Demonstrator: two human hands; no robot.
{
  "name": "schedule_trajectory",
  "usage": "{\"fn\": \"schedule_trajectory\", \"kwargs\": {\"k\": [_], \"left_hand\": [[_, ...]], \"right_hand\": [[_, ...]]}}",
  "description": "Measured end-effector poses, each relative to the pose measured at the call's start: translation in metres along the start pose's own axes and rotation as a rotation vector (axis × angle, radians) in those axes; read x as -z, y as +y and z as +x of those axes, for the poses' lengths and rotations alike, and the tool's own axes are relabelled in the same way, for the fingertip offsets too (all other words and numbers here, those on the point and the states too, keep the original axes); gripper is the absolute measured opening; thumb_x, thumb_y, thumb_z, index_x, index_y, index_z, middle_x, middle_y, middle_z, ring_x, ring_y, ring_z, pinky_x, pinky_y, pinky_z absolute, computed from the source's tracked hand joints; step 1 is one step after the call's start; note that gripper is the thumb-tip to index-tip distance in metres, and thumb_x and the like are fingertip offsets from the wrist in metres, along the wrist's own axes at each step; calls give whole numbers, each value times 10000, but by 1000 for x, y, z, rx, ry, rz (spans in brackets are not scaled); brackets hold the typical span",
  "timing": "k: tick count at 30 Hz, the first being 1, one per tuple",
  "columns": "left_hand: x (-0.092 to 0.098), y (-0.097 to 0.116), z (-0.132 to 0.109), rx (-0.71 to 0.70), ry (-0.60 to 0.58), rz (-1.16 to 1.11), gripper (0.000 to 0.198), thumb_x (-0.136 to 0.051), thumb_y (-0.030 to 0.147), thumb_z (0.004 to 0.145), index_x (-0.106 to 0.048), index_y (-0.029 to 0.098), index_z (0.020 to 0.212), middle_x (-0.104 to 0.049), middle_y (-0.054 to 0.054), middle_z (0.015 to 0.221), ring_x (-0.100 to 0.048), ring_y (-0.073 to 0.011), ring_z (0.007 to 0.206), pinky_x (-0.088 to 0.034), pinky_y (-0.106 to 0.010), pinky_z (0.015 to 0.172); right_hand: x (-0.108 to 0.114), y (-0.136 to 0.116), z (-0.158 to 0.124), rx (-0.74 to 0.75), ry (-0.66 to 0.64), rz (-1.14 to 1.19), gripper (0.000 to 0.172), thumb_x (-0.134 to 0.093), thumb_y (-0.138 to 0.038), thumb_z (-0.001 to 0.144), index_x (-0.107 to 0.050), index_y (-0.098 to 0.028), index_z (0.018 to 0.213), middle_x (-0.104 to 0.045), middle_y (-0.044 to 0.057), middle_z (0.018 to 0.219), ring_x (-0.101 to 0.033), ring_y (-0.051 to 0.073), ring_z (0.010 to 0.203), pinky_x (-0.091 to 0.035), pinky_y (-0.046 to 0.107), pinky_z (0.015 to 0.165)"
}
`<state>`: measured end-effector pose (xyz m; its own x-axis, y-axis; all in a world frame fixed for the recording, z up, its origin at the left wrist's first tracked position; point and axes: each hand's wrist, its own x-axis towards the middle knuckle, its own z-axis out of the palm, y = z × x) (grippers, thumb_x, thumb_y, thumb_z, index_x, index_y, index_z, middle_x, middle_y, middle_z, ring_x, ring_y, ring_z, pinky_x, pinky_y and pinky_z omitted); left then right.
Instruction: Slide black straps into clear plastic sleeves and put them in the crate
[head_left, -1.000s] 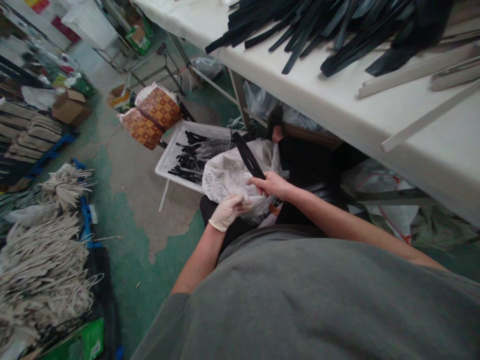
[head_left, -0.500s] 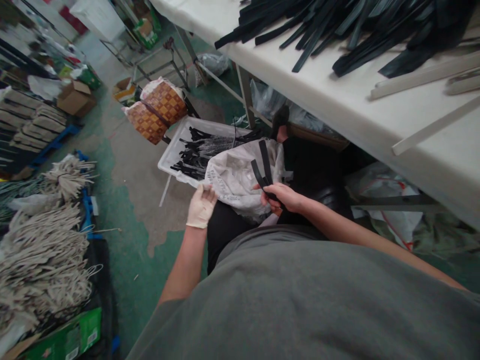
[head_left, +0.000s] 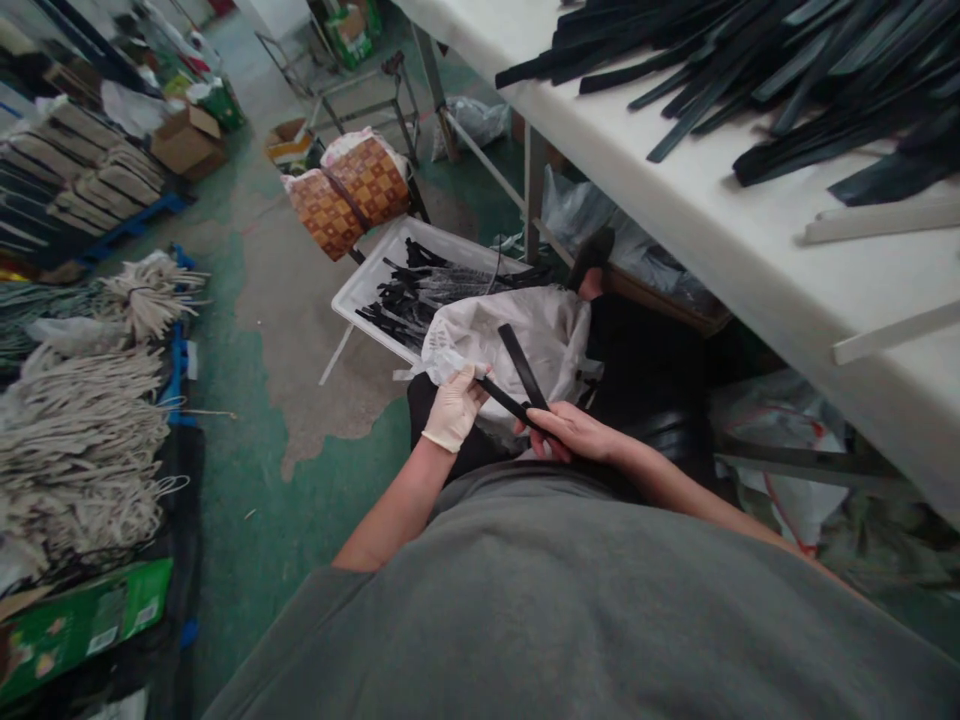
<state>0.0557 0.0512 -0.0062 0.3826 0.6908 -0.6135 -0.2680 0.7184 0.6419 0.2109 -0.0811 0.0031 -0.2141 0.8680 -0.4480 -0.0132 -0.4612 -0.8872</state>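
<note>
My right hand [head_left: 562,430], bare, is closed around a black strap [head_left: 523,366] folded or paired so that two lengths stick out of it. My left hand [head_left: 455,405], in a pale glove, pinches the tip of the lower black length [head_left: 504,399], with a whitish, see-through piece of plastic [head_left: 448,362] at the fingers. Between my knees, just beyond both hands, an open white sack [head_left: 551,318] lies with its mouth upward. Past it stands a white tray [head_left: 346,297] holding a heap of black straps [head_left: 431,290]. The inside of my right palm is hidden.
On my right runs a white-topped table [head_left: 675,220] bearing many black straps [head_left: 750,80] and a few pale strips [head_left: 885,220]. A checkered cushioned seat [head_left: 352,195] stands beyond the tray. Bundles of beige cord [head_left: 82,450] lie at the left, near stacked goods on a blue pallet [head_left: 127,230].
My left hand has moved right and closed on the end of one black length, which now points toward it. Earlier it was open and apart. The view has shifted somewhat.
</note>
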Motion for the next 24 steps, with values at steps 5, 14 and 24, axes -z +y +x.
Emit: {"fn": "schedule_trajectory", "kwargs": {"k": [5,14,24], "left_hand": [[1,-10,1,3,51,-95,223,-794,291,710,-613,172,763,-696,6,759,-655,-124,712,-503,-271,761],[17,1,6,65,120,-198,236,-775,353,755,-642,159,769,-705,-16,791,-669,-110,659,-497,-235,668],[20,-8,7,101,114,-217,259,-824,313,692,-618,166,745,-656,6,667,-656,-121,621,-511,-249,669]], "right_hand": [[-5,-4,4,7,208,-71,290,-504,-446,880,-578,-166,876,-702,41,778,-618,122,512,-462,223,477],[1,-12,-11,64,435,-243,341,-500,-546,880,-518,-223,769,-596,-4,569,-517,139,415,-438,277,453],[1,-14,2,39,380,-614,267,-438,-457,918,-497,-248,761,-628,-1,581,-596,174,502,-455,278,531]]}}
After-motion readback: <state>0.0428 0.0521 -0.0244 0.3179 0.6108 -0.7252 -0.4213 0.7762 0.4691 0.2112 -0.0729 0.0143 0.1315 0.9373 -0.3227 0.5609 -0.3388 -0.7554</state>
